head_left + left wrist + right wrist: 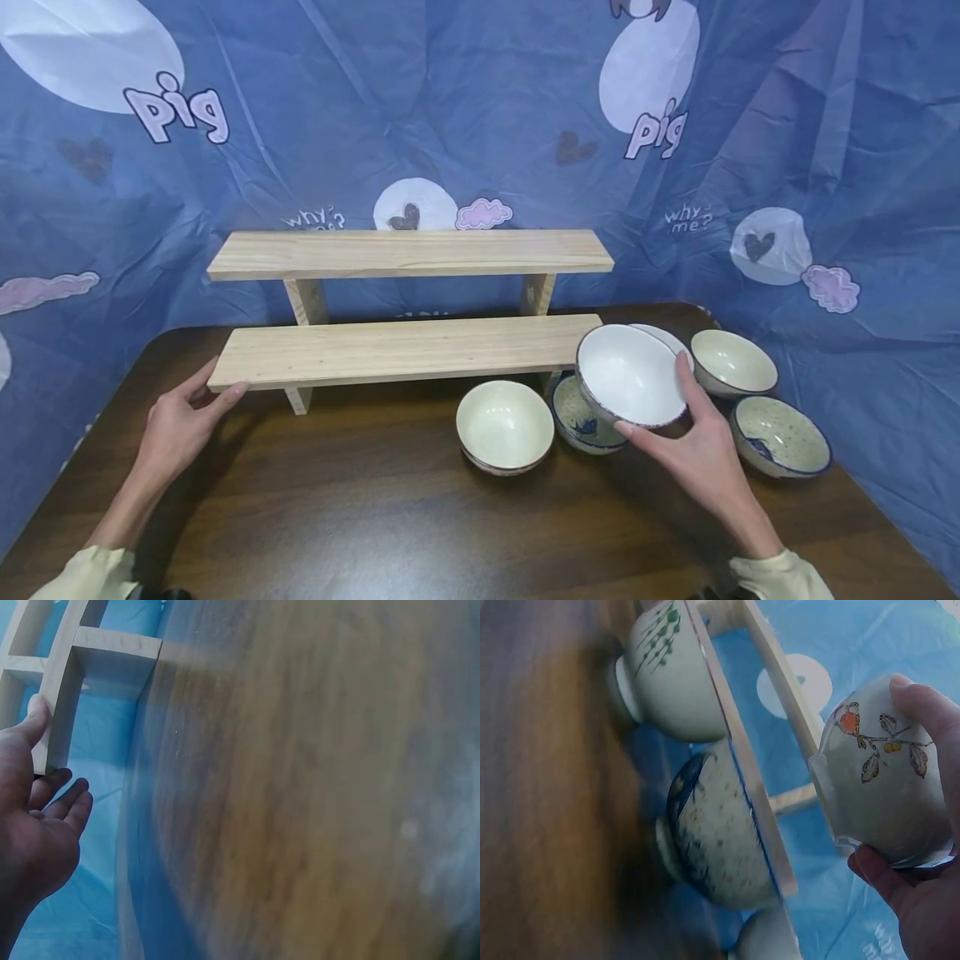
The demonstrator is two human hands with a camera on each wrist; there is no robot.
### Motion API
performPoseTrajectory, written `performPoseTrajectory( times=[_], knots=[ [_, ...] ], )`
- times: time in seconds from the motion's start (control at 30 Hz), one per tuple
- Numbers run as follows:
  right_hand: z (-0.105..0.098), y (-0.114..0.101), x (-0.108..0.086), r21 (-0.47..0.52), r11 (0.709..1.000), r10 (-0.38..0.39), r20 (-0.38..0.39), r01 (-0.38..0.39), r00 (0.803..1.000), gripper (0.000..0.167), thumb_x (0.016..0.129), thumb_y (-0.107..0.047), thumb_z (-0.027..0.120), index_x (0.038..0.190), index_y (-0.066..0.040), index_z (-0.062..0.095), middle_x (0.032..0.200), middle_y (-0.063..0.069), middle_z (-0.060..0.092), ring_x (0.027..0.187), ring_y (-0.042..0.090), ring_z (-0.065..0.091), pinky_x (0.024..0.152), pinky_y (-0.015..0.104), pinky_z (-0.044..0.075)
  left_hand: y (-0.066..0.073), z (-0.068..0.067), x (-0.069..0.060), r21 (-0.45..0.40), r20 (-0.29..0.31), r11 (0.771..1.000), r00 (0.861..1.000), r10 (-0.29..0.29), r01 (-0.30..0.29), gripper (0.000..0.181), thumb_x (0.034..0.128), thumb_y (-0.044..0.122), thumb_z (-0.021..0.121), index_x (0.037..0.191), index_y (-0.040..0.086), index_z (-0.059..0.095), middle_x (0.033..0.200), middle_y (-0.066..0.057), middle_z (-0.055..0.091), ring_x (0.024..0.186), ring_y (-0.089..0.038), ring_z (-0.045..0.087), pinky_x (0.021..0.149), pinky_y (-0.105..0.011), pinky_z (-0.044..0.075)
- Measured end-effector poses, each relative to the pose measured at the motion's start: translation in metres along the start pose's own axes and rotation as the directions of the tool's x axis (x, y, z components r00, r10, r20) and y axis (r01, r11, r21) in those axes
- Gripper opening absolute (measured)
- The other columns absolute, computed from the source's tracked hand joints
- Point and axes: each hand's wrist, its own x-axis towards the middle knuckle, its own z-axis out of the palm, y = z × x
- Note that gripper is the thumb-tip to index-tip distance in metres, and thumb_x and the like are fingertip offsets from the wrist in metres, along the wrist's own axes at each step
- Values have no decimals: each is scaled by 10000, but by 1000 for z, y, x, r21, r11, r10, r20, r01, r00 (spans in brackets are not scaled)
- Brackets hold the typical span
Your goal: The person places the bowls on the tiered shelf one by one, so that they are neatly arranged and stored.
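My right hand (701, 450) holds a white bowl (633, 375) with a thin dark rim above the table, thumb at its lower edge and fingers along its right side. A bird and a leafy branch decorate the outside of this bowl (885, 780) in the right wrist view. At the left, my left hand (176, 421) grips the end of the lower board of a two-tier wooden shelf (405, 350). The left wrist view has the thumb and fingers of that hand (37, 840) on opposite sides of the board (61, 712).
A cream bowl (505, 425) stands in front of the shelf, beside a speckled blue-patterned bowl (577, 417) partly hidden by the held one. Another white bowl (663, 336) shows behind. Farther right are a cream bowl (733, 360) and a speckled bowl (782, 437). Blue cloth (465, 108) hangs behind.
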Motion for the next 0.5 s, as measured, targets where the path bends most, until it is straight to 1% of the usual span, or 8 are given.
performPoseTrajectory(
  times=[0.13, 0.2, 0.27, 0.33, 0.37, 0.43, 0.5],
  knots=[
    [10, -14, 13, 10, 1000, -27, 28, 27, 999, 1202, 792, -408, 910, 1668, -128, 136, 1699, 165, 193, 1505, 423, 259, 1153, 633, 241, 0, -1, -1, 4, -2, 1000, 1000, -2, 2, 722, 1029, 388, 659, 1566, -14, 394, 1334, -377, 560, 1163, -531, 601, 665, -103, 367],
    [14, -21, 20, 25, 999, -42, 45, 41, 998, 1207, 787, -410, 914, 1669, -129, 140, 1700, 155, 196, 1510, 415, 255, 1151, 638, 245, 0, 0, 0, 6, 0, 1000, 1000, -4, 4, 723, 1029, 392, 659, 1566, -14, 396, 1330, -374, 566, 1157, -524, 607, 665, -119, 372],
    [19, -27, 27, 47, 998, -55, 61, 52, 997, 1203, 785, -399, 918, 1668, -132, 146, 1703, 141, 192, 1515, 404, 248, 1154, 634, 247, 0, 0, 0, 11, 0, 1000, 1000, -6, 6, 723, 1026, 398, 662, 1563, -12, 403, 1328, -365, 573, 1147, -506, 615, 671, -137, 378],
    [24, -33, 33, 67, 995, -73, 75, 68, 995, 1194, 787, -386, 919, 1666, -131, 153, 1705, 129, 188, 1521, 390, 239, 1159, 622, 246, 0, 1, 0, 17, -4, 1000, 1000, -3, 3, 718, 1023, 401, 666, 1559, -7, 417, 1316, -354, 590, 1114, -461, 631, 673, -156, 385],
    [26, -36, 37, 77, 994, -79, 83, 73, 993, 1192, 789, -383, 919, 1666, -134, 152, 1707, 121, 182, 1526, 380, 230, 1165, 614, 240, -1, 1, 0, 19, -10, 1000, 1000, -1, 1, 712, 1019, 399, 673, 1556, 2, 428, 1300, -342, 609, 1076, -406, 649, 672, -165, 388],
    [31, -41, 44, 92, 992, -95, 97, 86, 991, 1189, 791, -382, 917, 1666, -140, 150, 1708, 111, 177, 1531, 362, 222, 1173, 598, 234, -1, 1, 0, 23, -18, 1000, 1000, 3, -2, 706, 1014, 402, 680, 1554, 13, 442, 1286, -331, 626, 996, -236, 661, 672, -174, 390],
    [35, -45, 50, 101, 990, -112, 111, 101, 988, 1186, 797, -389, 910, 1667, -138, 145, 1708, 108, 180, 1530, 349, 231, 1175, 582, 243, -1, 1, 0, 25, -26, 1000, 1000, 7, -7, 697, 1009, 399, 688, 1548, 23, 457, 1261, -320, 647, 924, -57, 606, 673, -178, 393]
  ],
)
